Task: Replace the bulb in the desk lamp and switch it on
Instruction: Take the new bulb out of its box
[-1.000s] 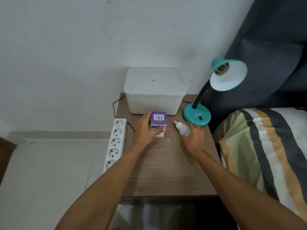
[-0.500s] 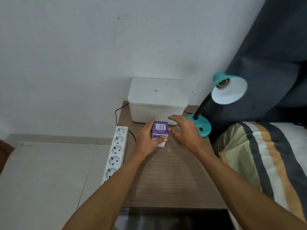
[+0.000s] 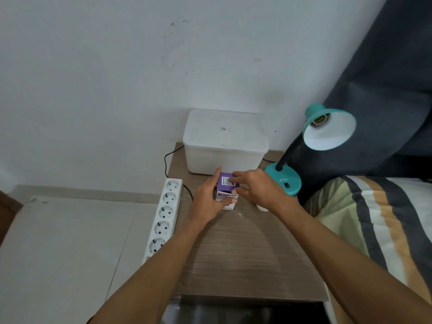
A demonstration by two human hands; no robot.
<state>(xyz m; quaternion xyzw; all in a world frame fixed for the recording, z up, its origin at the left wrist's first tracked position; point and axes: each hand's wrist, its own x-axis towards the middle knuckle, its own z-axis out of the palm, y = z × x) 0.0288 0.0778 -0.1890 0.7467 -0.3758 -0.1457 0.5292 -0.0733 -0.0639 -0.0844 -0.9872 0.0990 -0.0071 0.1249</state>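
Note:
A small purple and white bulb box (image 3: 226, 186) stands on the wooden bedside table (image 3: 245, 249). My left hand (image 3: 210, 199) grips its left side. My right hand (image 3: 258, 188) lies on its top and right side, fingertips on the barcode flap. A white bulb (image 3: 262, 208) lies on the table, mostly hidden under my right wrist. The teal desk lamp (image 3: 327, 127) stands at the back right with an empty socket (image 3: 319, 119) in its shade. Its base (image 3: 284, 180) carries a black switch (image 3: 287, 184).
A white plastic container (image 3: 224, 146) sits against the wall behind the box. A white power strip (image 3: 164, 213) hangs along the table's left edge, a black cable running to it. A striped bed cover (image 3: 378, 225) lies to the right, a dark curtain (image 3: 385, 90) above it.
My right hand let go of the white bulb, left it on the table, and moved left onto the bulb box. My left hand has stayed on the box.

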